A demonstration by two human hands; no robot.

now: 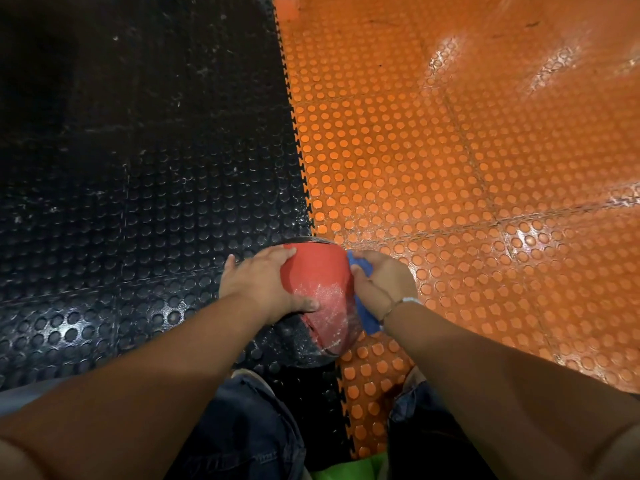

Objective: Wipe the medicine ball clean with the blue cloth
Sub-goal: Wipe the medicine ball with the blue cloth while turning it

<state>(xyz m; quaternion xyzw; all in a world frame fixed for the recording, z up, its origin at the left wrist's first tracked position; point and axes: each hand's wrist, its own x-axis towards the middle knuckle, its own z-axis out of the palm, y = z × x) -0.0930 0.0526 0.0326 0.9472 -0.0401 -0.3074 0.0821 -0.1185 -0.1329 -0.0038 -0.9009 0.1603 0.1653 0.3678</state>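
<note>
The medicine ball [320, 271], red with black panels, sits on the floor right on the toothed seam where the black mat [138, 168] meets the orange mat [450, 168], near the bottom edge of both and just in front of the person's knees. A whitish, wet-looking film covers the lower part of its red panel. The left hand [256, 282] grips the ball's left side, fingers spread over the top and thumb curled across the front. The right hand [384, 275] is closed around the blue cloth [365, 313] and presses it against the ball's right side; cloth shows above the fingers and hangs below the wrist, which wears a thin bracelet [394, 304]. Dark jeans [249, 427] fill the bottom middle, and something green [349, 469] lies between the legs
</note>
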